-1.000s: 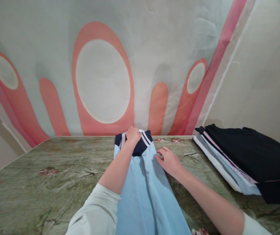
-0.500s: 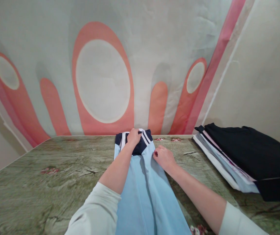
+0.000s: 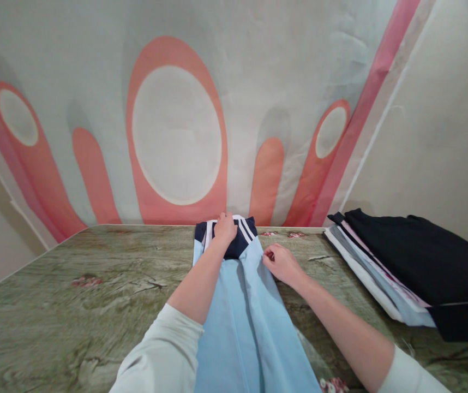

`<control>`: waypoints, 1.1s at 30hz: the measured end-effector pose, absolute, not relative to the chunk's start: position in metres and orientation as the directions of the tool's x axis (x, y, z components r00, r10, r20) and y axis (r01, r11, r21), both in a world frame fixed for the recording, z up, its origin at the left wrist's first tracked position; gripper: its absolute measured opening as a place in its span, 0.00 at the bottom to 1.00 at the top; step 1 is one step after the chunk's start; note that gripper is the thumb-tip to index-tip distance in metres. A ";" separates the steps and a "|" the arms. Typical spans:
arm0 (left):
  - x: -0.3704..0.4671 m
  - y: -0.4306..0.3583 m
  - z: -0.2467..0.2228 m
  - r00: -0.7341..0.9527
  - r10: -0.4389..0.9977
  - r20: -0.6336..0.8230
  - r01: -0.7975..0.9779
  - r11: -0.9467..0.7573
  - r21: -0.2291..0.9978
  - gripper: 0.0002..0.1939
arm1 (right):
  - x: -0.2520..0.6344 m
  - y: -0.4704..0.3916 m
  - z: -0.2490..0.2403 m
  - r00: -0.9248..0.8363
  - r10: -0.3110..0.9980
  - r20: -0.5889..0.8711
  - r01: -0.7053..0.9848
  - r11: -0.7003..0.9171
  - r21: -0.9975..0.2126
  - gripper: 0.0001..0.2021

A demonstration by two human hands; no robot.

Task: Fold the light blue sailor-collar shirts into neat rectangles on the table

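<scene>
A light blue jacket (image 3: 234,322) lies on the table as a long, narrow strip running toward me. Its navy far end (image 3: 234,250) carries white stripes. My left hand (image 3: 225,228) is closed on that navy part, close to the table's back edge, and covers some of it. At the right edge of the blue cloth, just below the navy part, sits my right hand (image 3: 281,263). Its fingers are curled together in a pinch at the cloth's edge. The near end of the jacket runs out of view at the bottom.
A stack of folded clothes (image 3: 406,267) stands on the right, black on top with white, grey and pink layers beneath. The wood-patterned table (image 3: 95,316) ends at a wall sheet (image 3: 242,82) printed with coral shapes.
The view has shifted slightly, so everything sits a little further right. My right hand has slid slightly outward along with the cloth's edge. My left hand stays on the navy part.
</scene>
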State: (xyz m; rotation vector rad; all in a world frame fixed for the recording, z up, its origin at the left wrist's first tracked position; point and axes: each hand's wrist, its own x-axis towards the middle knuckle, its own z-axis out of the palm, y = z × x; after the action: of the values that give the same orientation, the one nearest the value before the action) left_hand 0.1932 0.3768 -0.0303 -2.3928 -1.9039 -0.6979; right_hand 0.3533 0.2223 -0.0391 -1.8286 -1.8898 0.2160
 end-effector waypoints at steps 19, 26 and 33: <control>0.143 0.393 0.003 -0.001 0.991 0.131 0.905 -0.055 0.422 0.10 | 0.345 0.216 -0.031 0.056 0.982 0.180 0.927 0.016 -0.374 0.07; 0.157 0.385 0.029 0.035 0.984 0.177 0.591 -0.163 0.790 0.07 | 0.265 0.168 -0.010 -0.266 0.917 0.299 0.707 0.396 -0.586 0.21; 0.186 0.367 0.047 0.149 0.985 0.085 -0.047 -0.079 0.996 0.12 | 0.213 0.209 -0.027 -0.090 0.985 0.149 0.807 0.160 -0.568 0.32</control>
State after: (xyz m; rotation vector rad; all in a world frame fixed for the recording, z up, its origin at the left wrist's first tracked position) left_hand 0.1864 0.3669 0.0466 -2.7280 -2.1435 -2.4518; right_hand 0.2131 0.2091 -0.0266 -1.6952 -1.9486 0.4720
